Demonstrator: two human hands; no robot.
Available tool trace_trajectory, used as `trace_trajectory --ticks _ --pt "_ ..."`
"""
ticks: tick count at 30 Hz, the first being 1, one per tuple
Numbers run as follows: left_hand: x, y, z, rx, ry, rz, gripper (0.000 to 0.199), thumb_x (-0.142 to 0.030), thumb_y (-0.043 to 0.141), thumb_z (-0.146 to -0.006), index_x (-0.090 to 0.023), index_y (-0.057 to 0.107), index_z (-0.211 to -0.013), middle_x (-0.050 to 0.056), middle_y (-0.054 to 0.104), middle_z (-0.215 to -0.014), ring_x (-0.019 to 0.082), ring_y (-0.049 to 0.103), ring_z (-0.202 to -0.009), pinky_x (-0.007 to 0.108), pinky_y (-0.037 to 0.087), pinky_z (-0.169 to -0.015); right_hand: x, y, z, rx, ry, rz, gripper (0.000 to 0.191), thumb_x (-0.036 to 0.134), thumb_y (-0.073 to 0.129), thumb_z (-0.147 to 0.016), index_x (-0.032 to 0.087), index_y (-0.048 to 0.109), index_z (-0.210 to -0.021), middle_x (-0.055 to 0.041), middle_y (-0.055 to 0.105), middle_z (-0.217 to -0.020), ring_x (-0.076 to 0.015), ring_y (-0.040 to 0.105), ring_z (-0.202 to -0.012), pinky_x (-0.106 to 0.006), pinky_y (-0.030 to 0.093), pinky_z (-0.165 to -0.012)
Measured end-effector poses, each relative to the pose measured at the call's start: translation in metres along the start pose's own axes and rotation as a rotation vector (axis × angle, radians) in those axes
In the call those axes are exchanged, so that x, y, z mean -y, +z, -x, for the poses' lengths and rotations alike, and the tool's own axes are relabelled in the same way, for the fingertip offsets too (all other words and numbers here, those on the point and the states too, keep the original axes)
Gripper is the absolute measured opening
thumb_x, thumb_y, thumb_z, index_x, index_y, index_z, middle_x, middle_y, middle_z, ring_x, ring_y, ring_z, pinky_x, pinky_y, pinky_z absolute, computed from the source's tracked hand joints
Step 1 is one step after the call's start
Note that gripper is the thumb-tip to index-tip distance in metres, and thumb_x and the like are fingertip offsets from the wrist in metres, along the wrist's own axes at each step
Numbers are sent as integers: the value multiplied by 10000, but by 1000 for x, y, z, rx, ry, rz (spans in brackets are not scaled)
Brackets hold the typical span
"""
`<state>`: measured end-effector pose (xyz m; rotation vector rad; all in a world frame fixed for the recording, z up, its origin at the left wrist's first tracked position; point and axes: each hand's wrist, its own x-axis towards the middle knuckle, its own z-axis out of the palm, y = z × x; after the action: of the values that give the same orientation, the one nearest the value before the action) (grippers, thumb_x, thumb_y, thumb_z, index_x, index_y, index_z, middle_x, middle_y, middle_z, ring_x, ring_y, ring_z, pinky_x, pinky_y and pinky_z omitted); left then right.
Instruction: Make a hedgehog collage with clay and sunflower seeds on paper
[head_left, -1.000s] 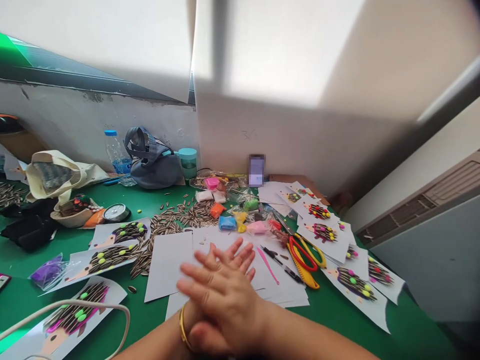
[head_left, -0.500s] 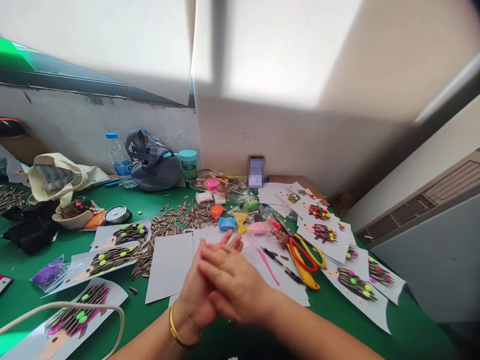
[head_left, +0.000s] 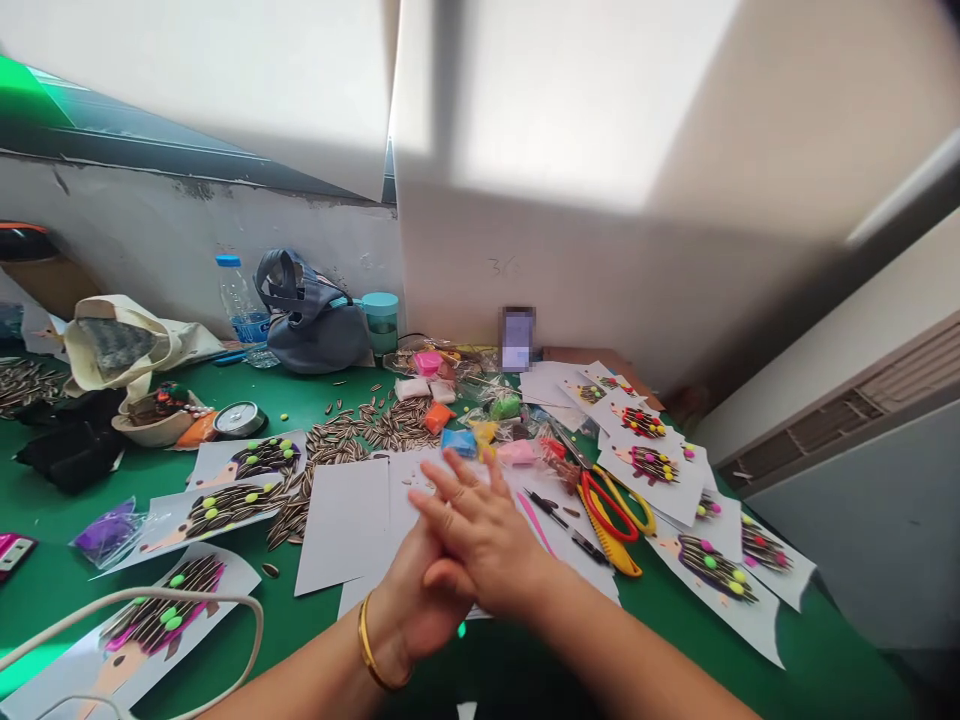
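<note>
My right hand [head_left: 487, 540] lies over my left hand [head_left: 420, 580], palm against palm, above the white sheets [head_left: 345, 525] at the front middle. The right fingers are spread and point away from me. Most of the left hand's fingers are hidden behind the right one, and a gold bangle [head_left: 367, 645] circles the left wrist. Whether anything is between the palms cannot be seen. Close beyond the fingers are packets of blue clay [head_left: 459, 442] and pink clay [head_left: 516, 453]. A black pen [head_left: 570, 528] rests right of the hands.
Striped seeds [head_left: 341, 438] are heaped at centre left. Hedgehog pictures with seed spines [head_left: 169, 615] lie left, others [head_left: 716, 572] right. Red-handled scissors [head_left: 609, 505] and a yellow cutter [head_left: 619, 550] lie on the right. A phone [head_left: 517, 340] stands against the wall; a white cable [head_left: 259, 630] loops at front left.
The hands have turned and shifted against each other, and the right fingers are now more spread. The whole view has moved slightly, with the objects appearing a little further right.
</note>
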<state>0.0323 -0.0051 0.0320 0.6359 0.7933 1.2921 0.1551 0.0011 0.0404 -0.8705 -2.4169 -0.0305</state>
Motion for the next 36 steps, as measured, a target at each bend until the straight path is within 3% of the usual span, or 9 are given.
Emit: trace_trajectory --ticks 3,4,7,11,18,21,27,32,36 --pt "-16 -4 -2 246 -459 -26 378 -521 591 -872 -211 689 -1066 89 703 -1043 234 676 -981 385 545 -874 -28 -6 5 30 167 21 716 665 337 -940 217 323 -1497 -91 306 -1574 -329 168 -1475 -622 60 -1170" --pt "-21 -7 -5 265 -503 -41 334 -477 620 -871 -190 682 -1028 83 696 -1001 193 680 -909 328 554 -825 -38 -8 7 31 195 -7 730 674 316 -939 210 308 -1503 -99 323 -1565 -327 193 -1468 -609 122 -1165" --pt "-30 -20 -17 65 -335 -73 246 -395 712 -819 -188 653 -938 12 647 -859 63 585 -591 174 493 -551 -59 -9 17 -47 352 -13 574 551 359 -984 204 419 -1437 -121 497 -1443 -289 411 -1353 -508 318 -1105" --pt "-29 -33 -31 -94 -197 15 236 -301 702 -833 -209 646 -1043 9 633 -936 54 608 -682 170 524 -668 -65 7 27 53 472 136 462 430 638 -872 224 577 -1280 -119 641 -1252 -325 538 -1174 -520 380 -988" --pt "-21 -33 -30 -68 -217 -13 450 -218 678 -840 -238 557 -1273 76 658 -1165 180 644 -1079 331 468 -989 -69 31 29 122 459 200 514 293 652 -859 229 526 -1353 -117 645 -1270 -327 504 -1191 -504 368 -944" --pt "-19 -35 -30 -46 -166 -120 501 -292 733 -813 -254 519 -1265 67 680 -1104 194 664 -1024 353 483 -934 -69 27 28 101 472 144 473 211 632 -865 240 547 -1329 -91 672 -1226 -304 517 -1180 -511 346 -969" --pt "-12 -40 -28 47 53 -308 334 -270 773 -766 -221 583 -1037 55 666 -1145 172 636 -997 288 491 -848 -59 17 30 -12 452 -138 477 254 608 -895 274 508 -1361 -78 645 -1238 -275 513 -1196 -475 386 -1001" --pt "-13 -36 -24 56 103 -418 319 -290 749 -778 -236 606 -1058 21 687 -991 112 600 -686 253 481 -658 -56 18 32 -92 398 -341 463 287 592 -916 292 498 -1370 -78 633 -1226 -258 543 -1170 -464 436 -1005" --pt "-14 -35 -23 57 126 -441 302 -302 732 -793 -231 602 -1056 33 687 -980 137 620 -738 256 479 -660 -55 22 33 -89 457 -474 467 292 577 -925 294 487 -1383 -84 576 -1288 -240 534 -1202 -449 435 -1039"
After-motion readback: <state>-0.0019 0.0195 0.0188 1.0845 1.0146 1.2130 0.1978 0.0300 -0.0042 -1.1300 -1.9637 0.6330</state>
